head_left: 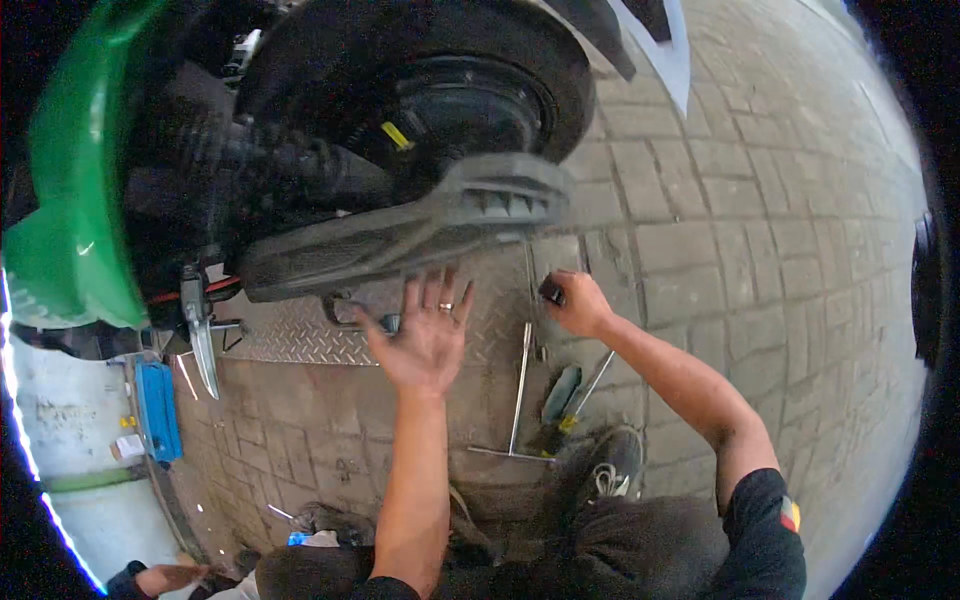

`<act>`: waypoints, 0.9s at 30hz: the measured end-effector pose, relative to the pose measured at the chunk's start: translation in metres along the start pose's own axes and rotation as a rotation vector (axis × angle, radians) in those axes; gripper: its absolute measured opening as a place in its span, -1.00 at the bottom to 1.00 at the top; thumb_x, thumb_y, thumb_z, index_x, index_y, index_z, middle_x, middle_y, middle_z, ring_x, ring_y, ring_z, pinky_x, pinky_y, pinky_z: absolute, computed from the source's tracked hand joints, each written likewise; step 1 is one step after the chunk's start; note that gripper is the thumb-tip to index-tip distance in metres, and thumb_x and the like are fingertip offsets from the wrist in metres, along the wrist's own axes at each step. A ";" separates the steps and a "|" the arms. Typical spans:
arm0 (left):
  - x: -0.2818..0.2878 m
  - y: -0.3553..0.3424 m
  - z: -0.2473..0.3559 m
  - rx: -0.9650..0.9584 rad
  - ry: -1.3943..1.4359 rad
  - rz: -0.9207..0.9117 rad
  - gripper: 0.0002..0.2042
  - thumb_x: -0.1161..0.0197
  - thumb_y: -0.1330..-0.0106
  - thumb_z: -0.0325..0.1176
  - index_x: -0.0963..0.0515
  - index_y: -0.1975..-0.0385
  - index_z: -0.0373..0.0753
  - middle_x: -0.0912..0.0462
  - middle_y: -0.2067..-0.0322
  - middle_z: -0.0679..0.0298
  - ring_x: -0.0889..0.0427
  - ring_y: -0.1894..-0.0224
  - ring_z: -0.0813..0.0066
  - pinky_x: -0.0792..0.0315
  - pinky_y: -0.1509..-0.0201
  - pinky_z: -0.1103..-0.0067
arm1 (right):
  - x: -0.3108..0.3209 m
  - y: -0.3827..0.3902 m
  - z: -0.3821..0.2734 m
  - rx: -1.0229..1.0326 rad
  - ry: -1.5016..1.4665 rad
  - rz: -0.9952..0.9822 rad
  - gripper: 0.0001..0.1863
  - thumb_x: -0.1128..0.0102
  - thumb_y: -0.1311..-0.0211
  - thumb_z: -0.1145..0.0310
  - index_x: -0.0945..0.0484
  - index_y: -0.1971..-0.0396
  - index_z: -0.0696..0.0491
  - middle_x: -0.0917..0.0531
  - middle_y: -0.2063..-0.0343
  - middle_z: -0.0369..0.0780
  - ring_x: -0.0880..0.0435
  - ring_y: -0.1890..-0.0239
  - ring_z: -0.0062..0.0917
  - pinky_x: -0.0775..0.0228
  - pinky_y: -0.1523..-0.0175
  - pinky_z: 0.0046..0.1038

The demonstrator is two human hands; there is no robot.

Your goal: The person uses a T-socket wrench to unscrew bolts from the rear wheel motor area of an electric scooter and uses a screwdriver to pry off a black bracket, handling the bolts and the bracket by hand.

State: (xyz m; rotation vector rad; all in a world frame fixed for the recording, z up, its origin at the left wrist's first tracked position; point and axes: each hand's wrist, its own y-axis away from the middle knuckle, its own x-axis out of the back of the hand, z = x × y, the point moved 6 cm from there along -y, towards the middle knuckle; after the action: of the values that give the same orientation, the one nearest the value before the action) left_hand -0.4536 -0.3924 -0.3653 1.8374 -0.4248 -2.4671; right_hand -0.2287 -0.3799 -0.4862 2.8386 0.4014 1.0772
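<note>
In front of me stands a green scooter (pixel 95 170) with its black rear wheel (pixel 570 90) and a long black side cover (pixel 400 230) low on its flank. My left hand (pixel 425 340) is held palm up with fingers spread, just below the cover's edge; it holds nothing, and I cannot tell whether the fingertips touch the cover. To the right of the cover, my right hand (pixel 580 303) is closed around a small dark object (pixel 550 290), mostly hidden by the fingers. A silver T-handle wrench (pixel 521 390) lies on the ground between my forearms.
A diamond-patterned metal plate (pixel 300 335) lies under the scooter on paving bricks (pixel 690 250). A screwdriver (pixel 590 390) rests near my shoe (pixel 615 465). The kickstand (pixel 204 355) juts down at left. Beyond are a blue box (pixel 158 410) and another person's hand (pixel 175 577).
</note>
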 end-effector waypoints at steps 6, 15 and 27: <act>-0.030 -0.001 -0.004 0.021 0.109 -0.115 -0.03 -0.09 -0.19 0.42 -0.13 -0.33 -0.35 -0.26 -0.33 0.09 -0.15 -0.42 0.06 0.09 -0.54 0.08 | -0.003 0.007 0.002 0.096 -0.048 0.060 -0.76 -0.26 0.00 0.31 -0.64 0.36 0.15 -0.68 0.33 0.00 -0.66 0.22 -0.07 -0.51 0.13 -0.19; -0.012 -0.002 -0.016 0.037 0.060 0.076 0.03 -0.35 -0.01 0.35 -0.16 -0.34 -0.28 -0.26 -0.32 0.07 -0.16 -0.40 -0.01 0.00 -0.50 -0.01 | 0.007 0.010 0.007 0.020 -0.210 0.072 -0.77 -0.26 -0.03 0.39 -0.66 0.29 0.15 -0.72 0.34 -0.03 -0.74 0.25 -0.22 -0.55 0.13 -0.31; -0.044 -0.018 -0.023 -0.105 -0.208 -0.017 0.15 -0.46 0.25 0.40 -0.24 -0.25 -0.37 -0.35 -0.20 -0.02 -0.27 -0.29 -0.01 -0.14 -0.45 0.01 | 0.029 0.047 -0.017 -0.181 -0.355 -0.109 -0.73 -0.15 -0.20 0.30 -0.63 0.21 0.17 -0.62 0.52 -0.24 -0.59 0.49 -0.60 -0.48 0.35 -0.40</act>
State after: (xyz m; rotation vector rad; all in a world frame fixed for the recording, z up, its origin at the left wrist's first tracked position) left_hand -0.4160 -0.3711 -0.3343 1.5599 -0.2812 -2.6477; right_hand -0.2088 -0.4173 -0.4469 2.7308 0.3981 0.5431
